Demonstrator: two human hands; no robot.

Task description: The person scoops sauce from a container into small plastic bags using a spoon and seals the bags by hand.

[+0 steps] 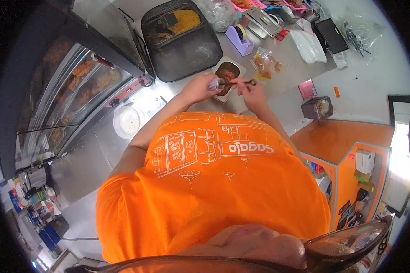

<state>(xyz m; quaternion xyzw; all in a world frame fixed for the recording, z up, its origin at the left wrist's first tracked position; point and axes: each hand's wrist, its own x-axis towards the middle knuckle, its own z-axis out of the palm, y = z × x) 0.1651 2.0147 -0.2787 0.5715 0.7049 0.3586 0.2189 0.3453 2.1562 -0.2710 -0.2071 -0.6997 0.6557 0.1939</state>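
Observation:
My left hand point(199, 88) is closed around a small clear plastic bag point(214, 84), holding its mouth toward the right. My right hand point(250, 93) grips a dark ladle point(236, 83) with a hooked handle end. The ladle's head reaches the bag's opening; whether it is inside, I cannot tell. Just beneath and beyond both hands sits a rectangular metal container point(228, 72) with reddish-brown sauce in it. A filled clear packet point(266, 63) with orange-red contents lies on the counter to the right of the container.
A large black tray point(182, 57) with yellow crumbs stands behind my left hand. Further back are a purple tape dispenser point(240, 40), a metal lidded box point(262, 22) and white plastic bags point(308, 46). At left stands a glass food display point(77, 91), near a white round tub point(126, 121).

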